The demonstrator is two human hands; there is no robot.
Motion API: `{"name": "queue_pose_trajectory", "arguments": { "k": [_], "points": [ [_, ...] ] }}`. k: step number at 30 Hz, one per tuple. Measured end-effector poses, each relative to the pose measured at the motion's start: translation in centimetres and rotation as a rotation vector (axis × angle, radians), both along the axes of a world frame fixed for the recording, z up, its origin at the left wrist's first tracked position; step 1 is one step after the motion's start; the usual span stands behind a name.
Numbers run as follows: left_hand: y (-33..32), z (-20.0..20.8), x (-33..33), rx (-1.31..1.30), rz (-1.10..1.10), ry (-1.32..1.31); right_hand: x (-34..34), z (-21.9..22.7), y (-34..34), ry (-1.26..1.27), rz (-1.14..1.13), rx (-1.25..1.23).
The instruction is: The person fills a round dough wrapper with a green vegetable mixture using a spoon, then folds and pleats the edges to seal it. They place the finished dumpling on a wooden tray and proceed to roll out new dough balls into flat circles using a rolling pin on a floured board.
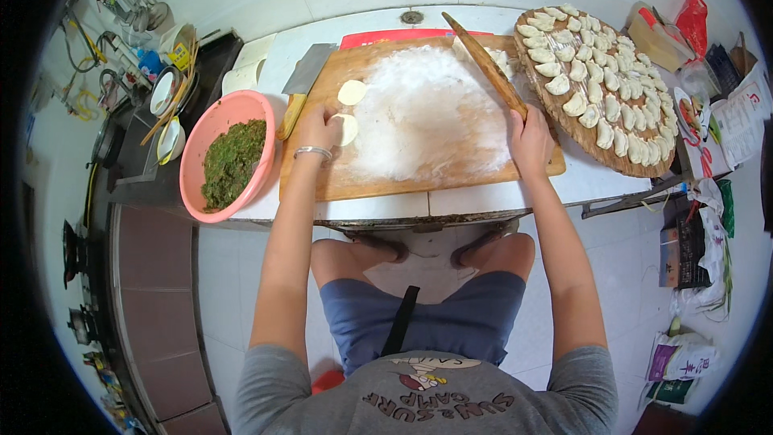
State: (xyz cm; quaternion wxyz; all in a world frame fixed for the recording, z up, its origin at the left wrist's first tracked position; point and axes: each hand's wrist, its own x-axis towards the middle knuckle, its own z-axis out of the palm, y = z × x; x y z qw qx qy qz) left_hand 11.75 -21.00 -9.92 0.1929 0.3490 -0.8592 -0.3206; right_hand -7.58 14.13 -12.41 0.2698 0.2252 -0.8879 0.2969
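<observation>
A wooden board [403, 181] dusted with white flour lies on a white counter. My left hand [320, 125], with a silver bracelet on the wrist, rests on a small round dough wrapper [348, 129] at the board's left side. A second round wrapper [352, 92] lies just beyond it. My right hand [529, 130] grips the near end of a long wooden rolling pin [483, 60], which slants up and left over the board's right part. A few pale dough pieces [501, 60] sit beside the pin.
A pink bowl [196, 165] of chopped green filling stands left of the board. A cleaver [304, 72] lies at the board's far left corner. A round tray [636, 163] with several folded dumplings sits at the right. Dishes and utensils crowd the left; bags and boxes the right.
</observation>
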Motion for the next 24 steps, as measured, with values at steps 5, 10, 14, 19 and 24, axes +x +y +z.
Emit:
{"name": "queue_pose_trajectory", "arguments": {
  "k": [5,10,14,19,24],
  "points": [
    [3.4,1.1,-2.6,-0.378,-0.124,0.025,0.0,0.2,0.0,-0.043,-0.084,0.005],
    [7.5,1.0,-8.9,-0.307,-0.35,0.064,0.2,0.4,-0.1,-0.032,-0.124,0.012],
    [9.9,1.3,-14.3,-0.308,-0.427,0.046,0.2,0.7,-0.3,-0.067,-0.127,0.023],
    [11.0,0.7,-19.8,-0.302,-0.456,0.006,0.0,0.5,-0.4,-0.112,-0.129,0.03],
    [11.9,-0.3,-23.9,-0.38,-0.411,0.046,-0.1,0.3,-0.2,-0.115,-0.12,0.018]
  ]
}}
